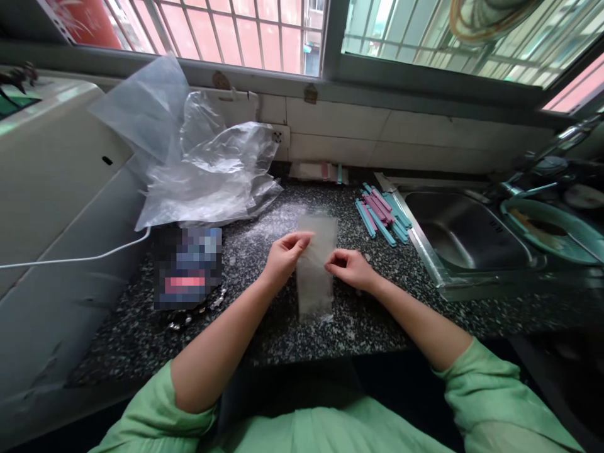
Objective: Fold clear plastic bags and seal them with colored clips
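Note:
A narrow clear plastic bag [315,296] stretches lengthwise between my hands, over the dark speckled counter. My left hand [287,253] is closed in a pinch at the bag's upper left part, thumb and forefinger together. On its right edge, slightly lower, my right hand [350,267] pinches the film with the fingers curled in. The bag looks flat, and I cannot make out anything inside it. Right of my hands lies a loose pile of pink and blue plastic bag clips [377,211].
Crumpled clear plastic bags [202,182] are heaped at the back left. A flat packet [306,171] with a pink and a blue strip lies by the wall. A blurred-out object [189,267] sits at left. The steel sink [453,226] and a green basket [514,217] are at right.

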`<state>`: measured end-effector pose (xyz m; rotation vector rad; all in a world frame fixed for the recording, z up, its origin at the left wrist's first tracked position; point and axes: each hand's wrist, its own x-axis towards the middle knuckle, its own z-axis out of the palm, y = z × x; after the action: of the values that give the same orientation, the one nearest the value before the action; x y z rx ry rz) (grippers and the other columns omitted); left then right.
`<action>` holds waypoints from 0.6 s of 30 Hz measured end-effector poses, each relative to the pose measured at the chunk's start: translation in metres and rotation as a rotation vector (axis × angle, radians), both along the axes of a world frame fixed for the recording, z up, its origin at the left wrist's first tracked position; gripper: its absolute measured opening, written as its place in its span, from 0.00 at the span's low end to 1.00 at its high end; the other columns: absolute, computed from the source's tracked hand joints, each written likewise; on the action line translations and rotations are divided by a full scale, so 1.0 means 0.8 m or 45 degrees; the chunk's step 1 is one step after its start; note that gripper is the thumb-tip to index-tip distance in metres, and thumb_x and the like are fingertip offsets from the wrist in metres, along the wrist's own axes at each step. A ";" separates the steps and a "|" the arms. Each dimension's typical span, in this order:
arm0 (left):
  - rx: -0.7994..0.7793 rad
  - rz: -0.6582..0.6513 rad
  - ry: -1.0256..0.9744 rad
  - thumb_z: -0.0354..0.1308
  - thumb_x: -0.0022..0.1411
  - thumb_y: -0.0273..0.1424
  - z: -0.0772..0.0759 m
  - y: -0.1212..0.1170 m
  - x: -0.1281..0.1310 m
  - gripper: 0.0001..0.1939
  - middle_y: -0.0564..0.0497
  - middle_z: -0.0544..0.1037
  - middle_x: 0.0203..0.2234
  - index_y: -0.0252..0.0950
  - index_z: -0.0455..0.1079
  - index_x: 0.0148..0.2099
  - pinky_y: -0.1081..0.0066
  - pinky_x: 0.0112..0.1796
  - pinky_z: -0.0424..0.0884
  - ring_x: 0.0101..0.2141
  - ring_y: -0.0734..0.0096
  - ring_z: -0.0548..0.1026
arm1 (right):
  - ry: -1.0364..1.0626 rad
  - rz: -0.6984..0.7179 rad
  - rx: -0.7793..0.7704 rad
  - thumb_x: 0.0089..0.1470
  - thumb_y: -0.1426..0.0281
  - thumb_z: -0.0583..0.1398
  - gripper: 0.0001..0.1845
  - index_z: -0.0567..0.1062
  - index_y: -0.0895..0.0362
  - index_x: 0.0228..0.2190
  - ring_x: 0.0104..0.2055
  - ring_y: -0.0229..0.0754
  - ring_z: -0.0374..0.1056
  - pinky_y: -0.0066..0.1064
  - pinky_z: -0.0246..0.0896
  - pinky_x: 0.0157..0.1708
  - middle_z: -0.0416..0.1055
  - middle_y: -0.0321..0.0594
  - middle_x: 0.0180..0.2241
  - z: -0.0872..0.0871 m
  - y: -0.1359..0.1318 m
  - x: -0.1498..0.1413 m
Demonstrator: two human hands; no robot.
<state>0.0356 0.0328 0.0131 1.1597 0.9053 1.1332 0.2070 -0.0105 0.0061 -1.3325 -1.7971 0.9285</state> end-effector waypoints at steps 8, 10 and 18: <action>-0.072 -0.010 -0.040 0.67 0.38 0.46 -0.003 0.003 0.000 0.22 0.51 0.78 0.23 0.33 0.75 0.31 0.73 0.31 0.67 0.26 0.74 0.72 | -0.212 0.002 0.100 0.46 0.74 0.58 0.07 0.69 0.59 0.19 0.24 0.33 0.59 0.24 0.53 0.26 0.64 0.32 0.20 0.001 0.002 0.004; -0.087 0.001 -0.047 0.68 0.37 0.45 -0.002 0.003 0.000 0.22 0.52 0.78 0.22 0.33 0.75 0.31 0.74 0.31 0.67 0.25 0.74 0.72 | -0.234 0.008 0.117 0.46 0.74 0.58 0.07 0.69 0.59 0.19 0.24 0.33 0.59 0.25 0.53 0.26 0.64 0.33 0.20 0.001 0.001 0.002; -0.088 0.007 -0.005 0.67 0.39 0.42 -0.003 0.002 0.002 0.18 0.51 0.77 0.20 0.33 0.75 0.28 0.74 0.28 0.65 0.23 0.75 0.71 | -0.215 -0.356 0.221 0.48 0.62 0.58 0.12 0.75 0.58 0.25 0.26 0.37 0.65 0.27 0.59 0.27 0.72 0.38 0.24 0.020 0.035 0.065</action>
<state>0.0369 0.0345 0.0105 1.0992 0.9383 1.0998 0.2594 0.0177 0.0219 -1.5365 -1.7136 0.5119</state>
